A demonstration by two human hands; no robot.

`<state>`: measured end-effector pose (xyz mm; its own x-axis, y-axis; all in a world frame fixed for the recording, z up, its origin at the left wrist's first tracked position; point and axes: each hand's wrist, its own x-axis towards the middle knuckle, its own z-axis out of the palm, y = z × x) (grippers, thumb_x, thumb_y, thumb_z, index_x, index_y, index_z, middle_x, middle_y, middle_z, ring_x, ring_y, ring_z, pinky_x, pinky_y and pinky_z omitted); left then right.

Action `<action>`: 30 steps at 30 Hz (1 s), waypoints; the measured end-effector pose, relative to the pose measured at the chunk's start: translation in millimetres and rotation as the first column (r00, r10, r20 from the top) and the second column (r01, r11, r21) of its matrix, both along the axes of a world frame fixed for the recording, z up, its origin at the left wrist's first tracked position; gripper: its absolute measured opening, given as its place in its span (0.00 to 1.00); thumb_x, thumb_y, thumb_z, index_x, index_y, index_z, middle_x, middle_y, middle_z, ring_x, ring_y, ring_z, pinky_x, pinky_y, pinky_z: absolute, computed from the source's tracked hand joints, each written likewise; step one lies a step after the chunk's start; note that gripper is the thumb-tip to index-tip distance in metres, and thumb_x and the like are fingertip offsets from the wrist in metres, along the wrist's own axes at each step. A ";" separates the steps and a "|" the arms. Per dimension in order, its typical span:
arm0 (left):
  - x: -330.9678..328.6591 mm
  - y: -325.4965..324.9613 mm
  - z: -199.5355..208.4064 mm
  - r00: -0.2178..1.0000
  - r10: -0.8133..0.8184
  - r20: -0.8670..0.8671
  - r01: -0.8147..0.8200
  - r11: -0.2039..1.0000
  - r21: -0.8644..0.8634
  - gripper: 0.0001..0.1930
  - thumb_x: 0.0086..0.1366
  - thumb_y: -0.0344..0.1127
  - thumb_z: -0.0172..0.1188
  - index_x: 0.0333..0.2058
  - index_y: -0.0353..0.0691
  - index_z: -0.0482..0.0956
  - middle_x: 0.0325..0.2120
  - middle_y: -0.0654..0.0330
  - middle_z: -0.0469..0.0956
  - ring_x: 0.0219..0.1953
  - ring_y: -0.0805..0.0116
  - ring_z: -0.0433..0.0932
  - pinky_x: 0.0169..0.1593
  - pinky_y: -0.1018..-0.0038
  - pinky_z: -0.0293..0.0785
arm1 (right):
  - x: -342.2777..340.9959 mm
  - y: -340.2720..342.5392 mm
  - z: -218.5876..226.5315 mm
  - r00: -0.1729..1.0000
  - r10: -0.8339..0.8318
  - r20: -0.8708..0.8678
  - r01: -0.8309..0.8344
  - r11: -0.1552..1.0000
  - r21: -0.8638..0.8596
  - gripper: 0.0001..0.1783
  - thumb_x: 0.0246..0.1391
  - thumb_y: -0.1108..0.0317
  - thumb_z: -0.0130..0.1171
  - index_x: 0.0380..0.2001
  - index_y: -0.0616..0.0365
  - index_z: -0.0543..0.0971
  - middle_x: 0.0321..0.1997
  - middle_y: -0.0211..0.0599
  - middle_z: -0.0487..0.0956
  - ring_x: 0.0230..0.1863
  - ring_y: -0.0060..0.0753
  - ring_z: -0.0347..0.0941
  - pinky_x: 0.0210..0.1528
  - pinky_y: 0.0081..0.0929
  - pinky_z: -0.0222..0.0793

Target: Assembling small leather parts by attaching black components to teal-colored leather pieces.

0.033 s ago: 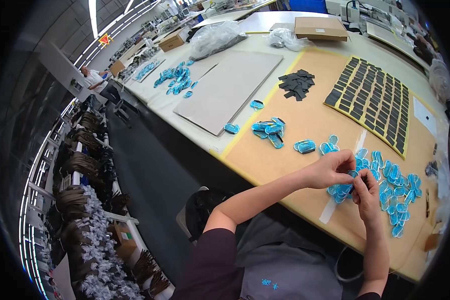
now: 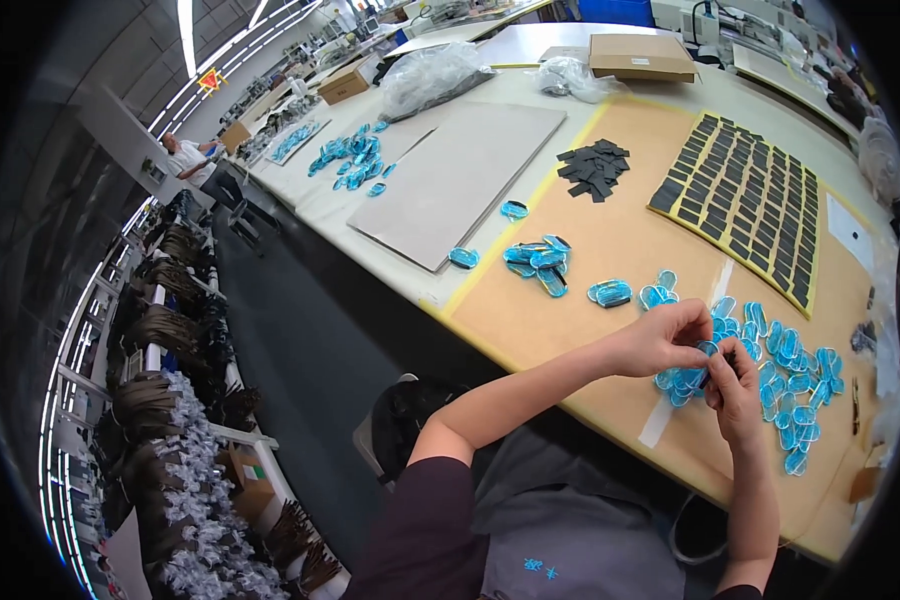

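My left hand (image 2: pixel 667 338) and my right hand (image 2: pixel 734 390) meet over the table at the right. Between their fingertips they pinch a small blue oval piece (image 2: pixel 708 348) with a pale, clear-looking rim; a dark bit shows at its lower edge. Fingers cover much of it. Under and around both hands spreads a loose pile of similar blue oval pieces (image 2: pixel 795 362). To the left of my left hand lie a small stack of ovals (image 2: pixel 609 292) and a larger heap (image 2: pixel 540 262), some with black strips on them.
Beyond my hands lie a pile of black strips (image 2: pixel 594 168) and a yellow-edged board (image 2: pixel 735 205) with rows of black rectangles. A grey board (image 2: pixel 460 180), more blue ovals (image 2: pixel 350 158) and a cardboard box (image 2: pixel 642 57) are farther off. A person (image 2: pixel 205 170) stands at the table's far left end.
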<state>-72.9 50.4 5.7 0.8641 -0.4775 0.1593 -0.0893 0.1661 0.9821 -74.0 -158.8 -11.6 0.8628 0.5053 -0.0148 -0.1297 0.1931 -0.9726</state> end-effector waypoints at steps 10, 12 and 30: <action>-3.0 2.8 9.0 0.979 -0.168 -0.119 0.148 0.976 -0.157 0.12 0.61 0.25 0.65 0.40 0.38 0.72 0.35 0.66 0.77 0.40 0.78 0.76 0.45 0.79 0.73 | -2.7 -9.4 -3.5 0.964 0.222 -0.149 -0.166 0.933 0.318 0.11 0.62 0.61 0.58 0.36 0.55 0.70 0.25 0.28 0.74 0.15 0.13 0.62 0.16 0.10 0.56; -6.6 0.8 10.7 0.982 -0.177 -0.071 0.162 0.971 -0.174 0.12 0.61 0.24 0.65 0.40 0.38 0.72 0.34 0.66 0.77 0.40 0.78 0.76 0.45 0.78 0.73 | -2.9 -9.7 -6.2 0.959 0.236 -0.157 -0.173 0.926 0.336 0.11 0.62 0.61 0.58 0.35 0.55 0.70 0.23 0.28 0.74 0.13 0.14 0.61 0.14 0.10 0.54; -20.0 -18.3 21.3 0.344 0.038 0.938 -0.357 0.930 0.093 0.06 0.57 0.27 0.58 0.33 0.40 0.72 0.30 0.58 0.72 0.32 0.60 0.74 0.34 0.68 0.73 | 0.5 -1.6 2.8 0.703 0.140 -0.697 0.296 0.834 0.465 0.10 0.68 0.61 0.49 0.32 0.51 0.72 0.21 0.13 0.65 0.15 0.03 0.57 0.11 0.05 0.46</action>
